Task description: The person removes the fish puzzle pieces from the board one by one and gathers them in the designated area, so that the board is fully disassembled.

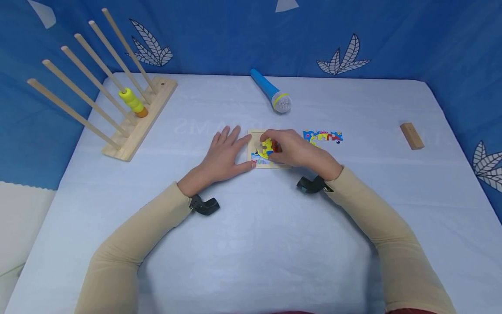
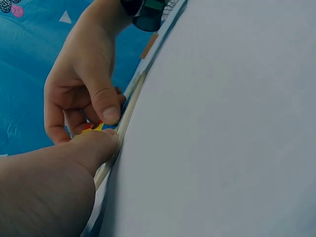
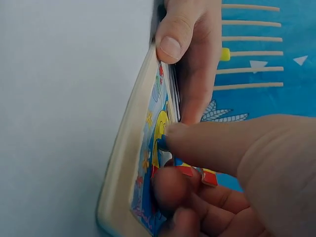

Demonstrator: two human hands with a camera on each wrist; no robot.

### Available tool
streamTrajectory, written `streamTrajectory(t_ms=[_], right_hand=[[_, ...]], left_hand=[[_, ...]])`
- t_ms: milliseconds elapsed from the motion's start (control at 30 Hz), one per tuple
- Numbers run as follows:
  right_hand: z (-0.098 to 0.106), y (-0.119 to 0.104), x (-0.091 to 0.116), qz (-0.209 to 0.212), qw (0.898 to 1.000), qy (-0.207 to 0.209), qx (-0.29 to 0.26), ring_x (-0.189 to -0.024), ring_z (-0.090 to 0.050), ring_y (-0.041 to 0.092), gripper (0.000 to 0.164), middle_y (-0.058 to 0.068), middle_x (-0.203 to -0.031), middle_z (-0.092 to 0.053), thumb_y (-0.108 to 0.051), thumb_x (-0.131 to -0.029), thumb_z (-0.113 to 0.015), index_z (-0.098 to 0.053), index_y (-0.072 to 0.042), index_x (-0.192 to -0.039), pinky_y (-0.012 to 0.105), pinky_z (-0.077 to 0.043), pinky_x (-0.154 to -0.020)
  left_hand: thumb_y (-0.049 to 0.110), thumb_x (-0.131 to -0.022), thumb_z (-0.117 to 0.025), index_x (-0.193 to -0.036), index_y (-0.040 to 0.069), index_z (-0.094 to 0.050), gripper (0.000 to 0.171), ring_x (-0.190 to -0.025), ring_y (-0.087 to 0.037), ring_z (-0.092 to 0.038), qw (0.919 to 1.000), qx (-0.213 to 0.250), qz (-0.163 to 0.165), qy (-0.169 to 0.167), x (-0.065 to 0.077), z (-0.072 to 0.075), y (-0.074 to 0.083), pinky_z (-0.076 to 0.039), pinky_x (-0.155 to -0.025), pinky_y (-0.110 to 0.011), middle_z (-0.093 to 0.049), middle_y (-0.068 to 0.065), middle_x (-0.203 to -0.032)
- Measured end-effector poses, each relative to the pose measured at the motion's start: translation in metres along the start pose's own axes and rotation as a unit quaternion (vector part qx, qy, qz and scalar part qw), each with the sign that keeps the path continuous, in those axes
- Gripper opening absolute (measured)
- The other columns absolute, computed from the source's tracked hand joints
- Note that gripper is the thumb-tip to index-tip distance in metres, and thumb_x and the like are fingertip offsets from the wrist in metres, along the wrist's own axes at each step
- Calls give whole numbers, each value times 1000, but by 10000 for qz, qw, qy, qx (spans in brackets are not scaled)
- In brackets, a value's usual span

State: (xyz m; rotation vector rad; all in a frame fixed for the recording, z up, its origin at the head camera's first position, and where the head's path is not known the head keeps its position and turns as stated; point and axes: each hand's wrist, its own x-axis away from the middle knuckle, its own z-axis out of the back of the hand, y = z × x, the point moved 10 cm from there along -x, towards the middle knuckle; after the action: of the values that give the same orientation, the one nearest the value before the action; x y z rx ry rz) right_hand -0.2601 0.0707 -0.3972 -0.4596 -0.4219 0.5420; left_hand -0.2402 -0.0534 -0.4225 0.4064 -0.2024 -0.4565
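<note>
Right hand [image 1: 292, 147] pinching a jigsaw piece [image 1: 276, 146] over the puzzle tray [image 1: 255, 141]; spread left hand [image 1: 223, 156] bracing its left edge.

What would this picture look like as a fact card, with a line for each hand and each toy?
Left hand: fingers spread, at the left side of the puzzle frame
Right hand: over the puzzle, fingers curled around a reddish piece
Puzzle: partly filled, partly hidden by the right hand
Loose pieces: right of the frame
Microphone: blue, lying beyond the puzzle
Peg stand: wooden, six pegs, at the left
Beads: yellow and orange, on one peg
Wooden block: far right
</note>
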Motion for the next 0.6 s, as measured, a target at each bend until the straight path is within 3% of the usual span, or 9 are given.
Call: streamTrajectory(t_ms=[167, 333, 600], right_hand=[[10, 4, 2, 63, 9992, 174, -367, -81, -57, 23, 32, 10, -95, -63, -10, -100, -61, -61, -12, -133, 32, -49, -74], [33, 15, 12, -120, 9952, 588, -770, -78, -62, 22, 30, 14, -100, -63, -5, -99, -57, -64, -7, -128, 30, -53, -75], [56, 54, 40, -683, 9892, 875, -958, -77, -67, 24, 28, 18, -103, -63, -5, -99, -55, -62, -5, -127, 27, -56, -69]], left_hand=[[56, -93, -62, -159, 14, -36, 82, -159, -45, -6, 10000, 48, 0, 11, 1, 1, -1, -7, -126, -63, -18, -20, -171], [57, -93, -62, -159, 15, -36, 83, -159, -44, -6, 10000, 61, 24, -7, 0, -1, 0, -7, -127, -62, -17, -19, -171], [56, -92, -63, -160, 14, -36, 84, -159, -44, -5, 10000, 56, 45, -4, 0, -1, 0, -6, -127, -63, -16, -19, -171]])
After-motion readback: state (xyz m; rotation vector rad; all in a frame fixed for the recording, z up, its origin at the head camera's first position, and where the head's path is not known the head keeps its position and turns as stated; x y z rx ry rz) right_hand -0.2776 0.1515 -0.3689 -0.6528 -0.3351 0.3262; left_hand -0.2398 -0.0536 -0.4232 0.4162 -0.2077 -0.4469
